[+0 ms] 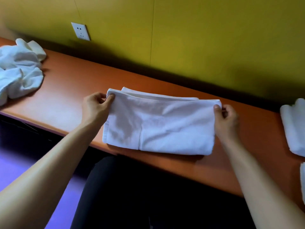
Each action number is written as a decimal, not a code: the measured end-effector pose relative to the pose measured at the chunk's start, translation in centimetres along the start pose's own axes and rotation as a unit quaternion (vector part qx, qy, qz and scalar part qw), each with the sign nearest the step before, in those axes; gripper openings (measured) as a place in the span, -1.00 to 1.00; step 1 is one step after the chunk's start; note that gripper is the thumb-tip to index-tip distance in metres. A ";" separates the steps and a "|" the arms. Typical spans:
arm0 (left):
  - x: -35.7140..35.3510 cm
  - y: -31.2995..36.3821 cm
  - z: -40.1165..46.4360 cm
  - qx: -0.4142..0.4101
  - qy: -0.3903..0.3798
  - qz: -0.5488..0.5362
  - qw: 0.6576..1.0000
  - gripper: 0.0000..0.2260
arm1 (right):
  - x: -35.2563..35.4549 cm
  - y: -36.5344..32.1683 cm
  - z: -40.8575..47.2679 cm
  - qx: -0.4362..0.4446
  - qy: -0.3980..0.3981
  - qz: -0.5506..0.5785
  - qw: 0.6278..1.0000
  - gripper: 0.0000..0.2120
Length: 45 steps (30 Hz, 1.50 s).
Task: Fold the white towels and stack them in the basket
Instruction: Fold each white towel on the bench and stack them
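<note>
Towel: half-folded at counter centre; far corners pinched by left hand and right hand, evidently for edge alignment. Unfolded pile: ten o'clock.

We reach both bare forearms forward, our left hand pinching the towel's far left corner between thumb and fingers, our right hand pinching its far right corner, knuckles turned outward.

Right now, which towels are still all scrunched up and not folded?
The crumpled pile of towels at the far left of the table. The middle towel and the folded towel at the right edge lie flat.
</note>
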State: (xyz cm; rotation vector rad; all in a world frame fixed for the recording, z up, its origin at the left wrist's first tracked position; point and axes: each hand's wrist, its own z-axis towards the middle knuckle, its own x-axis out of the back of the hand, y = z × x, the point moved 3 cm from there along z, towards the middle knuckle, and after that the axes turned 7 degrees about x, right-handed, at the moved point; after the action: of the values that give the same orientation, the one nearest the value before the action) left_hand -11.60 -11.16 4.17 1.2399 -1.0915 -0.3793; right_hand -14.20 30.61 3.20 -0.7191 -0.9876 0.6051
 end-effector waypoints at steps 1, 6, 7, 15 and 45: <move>-1.0 0.2 1.3 0.004 -0.001 0.008 1.000 -0.77 | -0.9 0.4 1.2 -0.003 0.002 0.000 1.000 -0.74; -4.6 -0.9 7.5 0.032 0.013 0.039 0.999 -0.68 | -4.9 3.1 6.2 0.000 -0.007 -0.008 1.000 -0.77; -5.1 -1.2 8.5 0.038 0.015 0.044 0.998 -0.66 | -5.6 3.5 6.8 0.003 -0.010 -0.008 1.000 -0.78; -9.0 -5.1 8.6 -0.009 0.006 0.117 0.993 -0.64 | -10.4 7.5 5.9 -0.048 -0.071 -0.107 0.991 -0.78; -18.9 -0.8 -5.0 -0.379 -0.142 0.442 0.800 -0.61 | -1.9 3.7 -13.5 0.064 -0.189 -0.402 0.894 -0.44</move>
State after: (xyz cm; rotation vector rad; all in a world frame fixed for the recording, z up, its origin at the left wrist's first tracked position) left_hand -16.28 5.60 -4.81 -0.1075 -1.4448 -0.2245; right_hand -3.42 27.98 -5.49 -0.0243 -1.4699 0.0647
